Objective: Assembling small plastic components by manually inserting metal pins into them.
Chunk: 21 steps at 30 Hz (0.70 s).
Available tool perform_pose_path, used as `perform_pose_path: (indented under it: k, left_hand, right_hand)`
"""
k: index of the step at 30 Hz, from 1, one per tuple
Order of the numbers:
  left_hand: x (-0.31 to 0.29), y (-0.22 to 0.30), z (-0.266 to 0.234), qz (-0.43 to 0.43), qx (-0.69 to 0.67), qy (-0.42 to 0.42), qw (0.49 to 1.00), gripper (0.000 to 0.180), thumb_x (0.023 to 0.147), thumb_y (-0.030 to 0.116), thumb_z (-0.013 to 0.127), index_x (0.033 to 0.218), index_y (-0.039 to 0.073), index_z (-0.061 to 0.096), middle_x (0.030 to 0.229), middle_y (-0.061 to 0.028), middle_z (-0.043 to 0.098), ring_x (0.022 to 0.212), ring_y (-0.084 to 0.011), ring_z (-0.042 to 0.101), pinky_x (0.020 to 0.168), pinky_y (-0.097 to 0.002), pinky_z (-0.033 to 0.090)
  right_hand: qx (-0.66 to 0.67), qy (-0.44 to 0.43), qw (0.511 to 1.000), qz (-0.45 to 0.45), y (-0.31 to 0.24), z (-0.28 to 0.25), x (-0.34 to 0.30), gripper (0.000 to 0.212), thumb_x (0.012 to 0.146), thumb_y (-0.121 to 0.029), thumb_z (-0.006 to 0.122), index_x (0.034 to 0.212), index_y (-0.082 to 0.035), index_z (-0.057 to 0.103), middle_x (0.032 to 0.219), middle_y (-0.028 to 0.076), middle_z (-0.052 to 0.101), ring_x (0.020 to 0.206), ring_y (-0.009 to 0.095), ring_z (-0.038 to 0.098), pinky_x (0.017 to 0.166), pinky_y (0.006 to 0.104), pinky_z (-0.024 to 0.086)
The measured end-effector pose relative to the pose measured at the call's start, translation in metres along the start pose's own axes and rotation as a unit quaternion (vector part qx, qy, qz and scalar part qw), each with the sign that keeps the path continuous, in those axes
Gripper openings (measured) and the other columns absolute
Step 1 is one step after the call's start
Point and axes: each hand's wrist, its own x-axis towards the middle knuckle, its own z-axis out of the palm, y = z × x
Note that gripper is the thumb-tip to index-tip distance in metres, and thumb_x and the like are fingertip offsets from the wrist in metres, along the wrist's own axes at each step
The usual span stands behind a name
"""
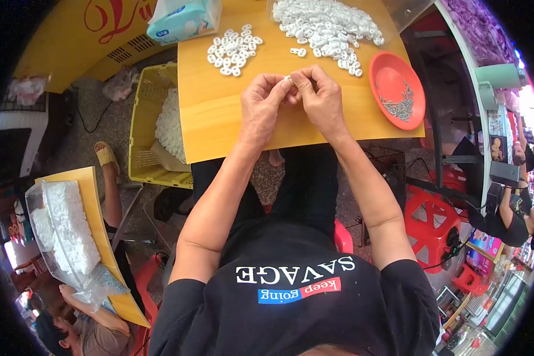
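Note:
Over the middle of the yellow table, my left hand and my right hand meet, fingertips pinched together. Between them shows a bit of a small white plastic piece; most of it is covered by the fingers. Just beyond my hands lies a single white oval piece with dark holes. A loose group of similar pieces sits to the far left, and a much larger heap spreads at the back. On the right, a red oval dish holds many thin grey metal pins or screws.
A tissue pack stands at the table's far left corner. Left of the table, a yellow plastic crate holds white pieces. Another person sits lower left by a clear bin of white parts. Red stools stand to the right.

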Motion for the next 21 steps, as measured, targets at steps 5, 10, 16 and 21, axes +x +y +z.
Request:
perform_pose_path:
  k: [5,10,16,21]
  left_hand:
    - [0.001,0.002,0.001,0.005,-0.017,0.014,1.000,0.012,0.094,0.009,0.060,0.096,-0.002,0.058,0.082,-0.0061,0.063,0.070,-0.0104,0.060,0.066,-0.0229,0.049]
    - [0.002,0.002,0.006,-0.001,-0.013,0.013,1.000,0.013,0.094,0.011,0.061,0.097,-0.001,0.058,0.083,-0.0059,0.062,0.069,-0.0105,0.060,0.065,-0.0232,0.049]
    - [0.002,0.000,-0.001,-0.001,-0.010,0.005,1.000,0.012,0.094,0.010,0.061,0.097,-0.001,0.057,0.084,-0.0063,0.062,0.069,-0.0112,0.060,0.065,-0.0234,0.049]
    - [0.003,-0.001,0.000,0.000,-0.020,0.001,1.000,0.013,0.094,0.011,0.060,0.098,-0.001,0.057,0.086,-0.0060,0.063,0.073,-0.0113,0.061,0.068,-0.0240,0.049]
  right_hand:
    - [0.015,-0.040,0.999,0.026,0.010,-0.019,0.023,0.018,0.094,-0.017,0.061,0.091,0.000,0.066,0.073,0.004,0.064,0.058,0.007,0.057,0.052,0.0240,0.046]
    - [-0.265,0.017,0.953,-0.149,0.040,-0.037,0.071,0.016,0.086,-0.018,0.067,0.089,-0.002,0.069,0.082,0.016,0.066,0.072,0.027,0.065,0.064,0.0385,0.051]
    - [-0.416,-0.011,0.897,-0.149,0.031,-0.022,0.070,0.016,0.084,-0.020,0.068,0.089,-0.005,0.068,0.086,0.015,0.066,0.078,0.034,0.065,0.067,0.0444,0.052]
    - [-0.372,-0.023,0.918,-0.135,0.033,-0.027,0.054,0.023,0.085,-0.016,0.068,0.104,-0.004,0.066,0.084,0.013,0.067,0.074,0.028,0.066,0.065,0.0376,0.051]
